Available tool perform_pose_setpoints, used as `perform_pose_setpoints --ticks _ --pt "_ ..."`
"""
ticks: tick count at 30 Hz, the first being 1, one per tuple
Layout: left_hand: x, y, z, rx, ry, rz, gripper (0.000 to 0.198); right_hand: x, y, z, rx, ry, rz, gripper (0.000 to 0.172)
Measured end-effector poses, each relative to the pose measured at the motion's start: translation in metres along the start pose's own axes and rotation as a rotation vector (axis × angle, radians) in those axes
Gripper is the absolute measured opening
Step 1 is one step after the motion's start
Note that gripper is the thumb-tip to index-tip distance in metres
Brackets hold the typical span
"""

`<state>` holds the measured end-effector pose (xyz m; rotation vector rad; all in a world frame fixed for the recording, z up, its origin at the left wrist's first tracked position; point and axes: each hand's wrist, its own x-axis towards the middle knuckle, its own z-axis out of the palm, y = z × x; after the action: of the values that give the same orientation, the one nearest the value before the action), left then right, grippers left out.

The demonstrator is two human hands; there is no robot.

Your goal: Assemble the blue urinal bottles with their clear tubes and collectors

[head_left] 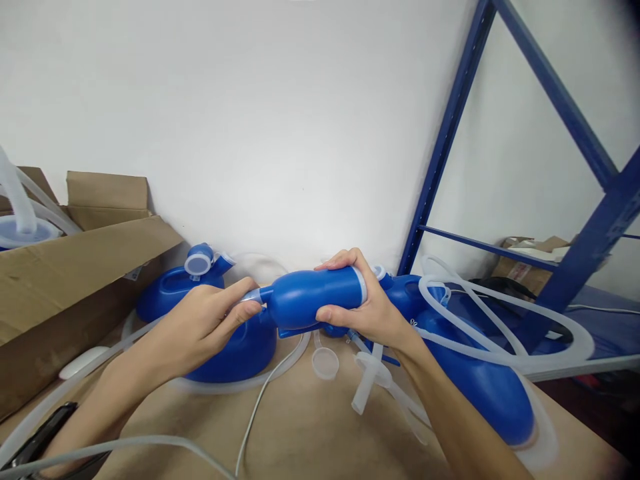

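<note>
My right hand (367, 310) is wrapped round the wide end of a blue plastic funnel piece (313, 297) held level above the table. My left hand (210, 320) pinches a translucent tube (250, 295) at the funnel's narrow tip. A blue jug (197, 283) with a clear-capped spout lies behind and under my left hand. A second blue jug (480, 380) lies under my right forearm, with clear tubing (500, 333) looped over it.
An open cardboard box (75, 267) stands at the left with more tubing in it. A small clear cap (325, 363) and a white connector (367, 380) lie on the brown table. Blue shelf uprights (445, 140) rise at the right against the white wall.
</note>
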<state>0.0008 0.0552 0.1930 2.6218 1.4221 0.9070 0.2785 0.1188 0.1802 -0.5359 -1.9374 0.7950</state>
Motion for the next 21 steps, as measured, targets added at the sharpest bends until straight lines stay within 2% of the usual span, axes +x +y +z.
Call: perform_pose_setpoints --ticks 4,8,10,12,14,15,16,18,20,21 --pt "0.002 0.005 -0.007 0.132 0.002 -0.053 0.046 0.003 0.002 0.006 0.006 0.019 0.007 0.055" --pt "0.004 0.008 0.0 0.241 0.119 -0.076 0.047 0.009 0.0 0.007 0.043 0.138 -0.007 0.051" --pt "0.005 0.009 0.005 0.323 0.252 -0.002 0.046 0.011 -0.001 0.007 0.045 0.202 0.001 0.048" --pt "0.004 0.011 0.01 0.444 0.446 0.09 0.043 0.013 0.001 0.007 0.055 0.258 0.033 0.046" --pt "0.002 0.016 0.013 0.498 0.617 0.181 0.031 0.015 0.004 0.008 0.102 0.314 0.089 0.047" --pt "0.0 0.019 0.014 0.47 0.639 0.23 0.023 0.015 0.006 0.008 0.147 0.341 0.122 0.048" --pt "-0.001 0.022 0.015 0.409 0.601 0.269 0.015 0.016 0.009 0.008 0.206 0.371 0.151 0.049" --pt "-0.001 0.026 0.017 0.241 0.391 0.253 0.014 0.018 0.012 0.008 0.342 0.421 0.193 0.051" --pt "0.002 0.027 0.02 0.059 0.173 0.071 0.024 0.019 0.015 0.006 0.453 0.446 0.202 0.05" --pt "0.004 0.025 0.022 -0.041 0.123 -0.052 0.029 0.02 0.016 0.005 0.492 0.451 0.199 0.049"
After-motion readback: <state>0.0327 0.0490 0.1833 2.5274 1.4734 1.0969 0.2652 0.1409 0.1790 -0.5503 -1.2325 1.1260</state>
